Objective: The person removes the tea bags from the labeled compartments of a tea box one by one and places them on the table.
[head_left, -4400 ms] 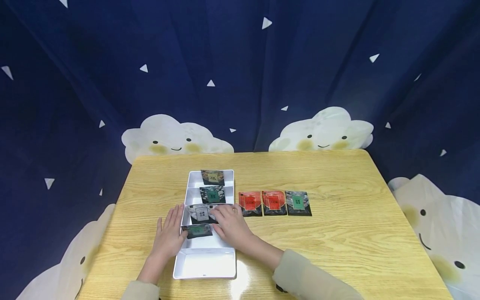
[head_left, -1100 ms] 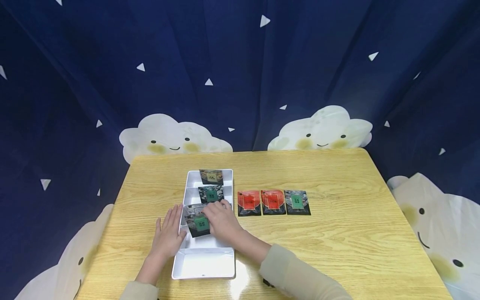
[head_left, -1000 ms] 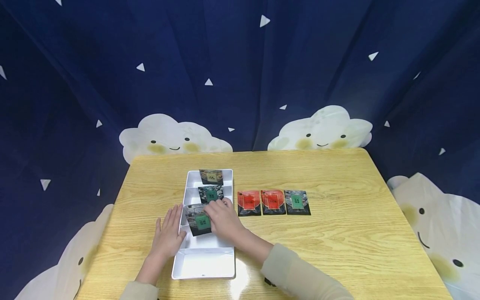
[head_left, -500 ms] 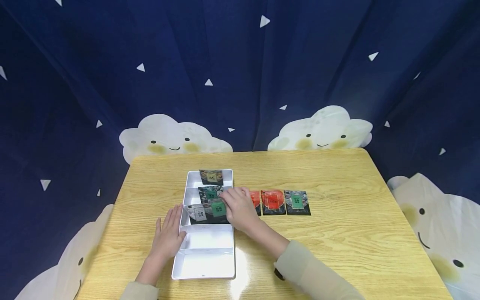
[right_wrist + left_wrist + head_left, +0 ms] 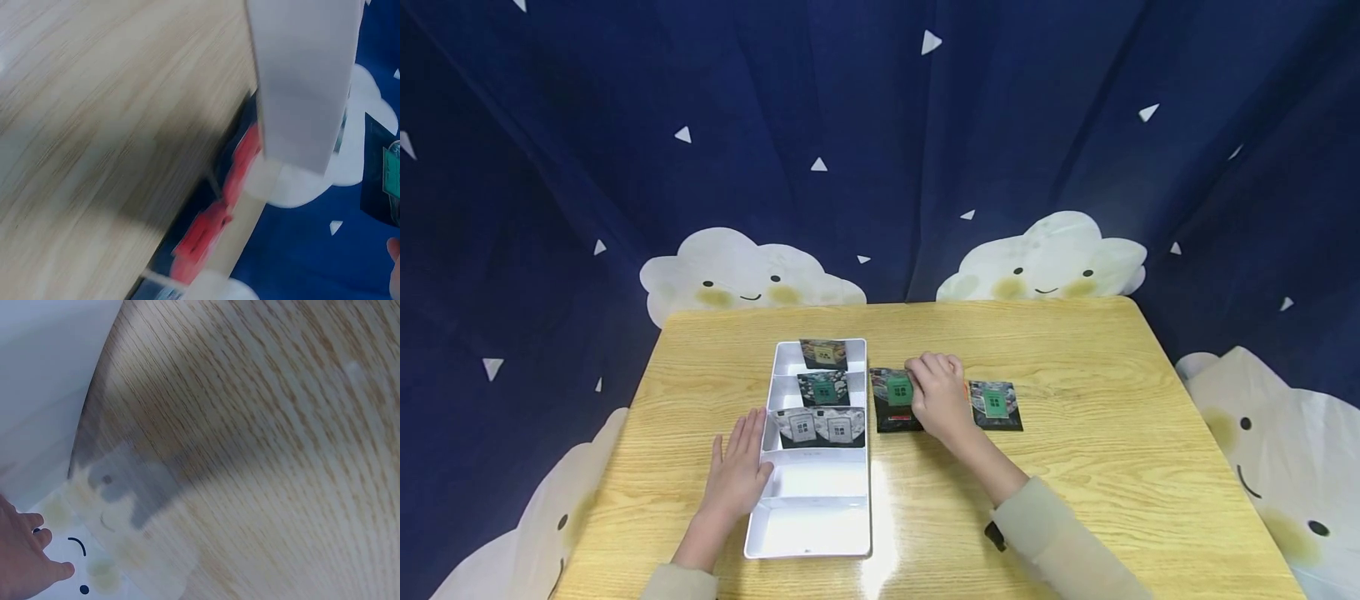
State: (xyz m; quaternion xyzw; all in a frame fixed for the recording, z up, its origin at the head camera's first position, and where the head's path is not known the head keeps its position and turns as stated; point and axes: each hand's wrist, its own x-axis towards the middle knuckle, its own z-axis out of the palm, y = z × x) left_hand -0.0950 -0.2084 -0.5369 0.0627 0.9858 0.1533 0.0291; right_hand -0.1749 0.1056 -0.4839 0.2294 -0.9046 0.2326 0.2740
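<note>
My right hand point(image 5: 942, 400) pinches a dark sachet with a green label point(image 5: 895, 392) by its right edge, over the row of sachets right of the tray. It mostly covers two red sachets point(image 5: 200, 234), which the right wrist view shows blurred, with the held sachet at its right edge. My left hand point(image 5: 737, 471) lies with straight fingers along the left side of the white divided tray point(image 5: 808, 529), thumb at its rim. Inside stand a yellow-label sachet point(image 5: 823, 355), a dark green one point(image 5: 823, 389) and two white-label ones point(image 5: 839, 428), in separate compartments from the back.
Another green-label sachet point(image 5: 996, 406) lies flat at the right end of the row. The two front compartments of the tray show bare white floors. The wooden table point(image 5: 1112, 467) backs onto a dark blue curtain point(image 5: 880, 150) with clouds.
My right hand has lifted the green-label sachet from the fourth compartment and carried it right, out of the tray, over the red sachets. The left hand has stayed at the tray's side.
</note>
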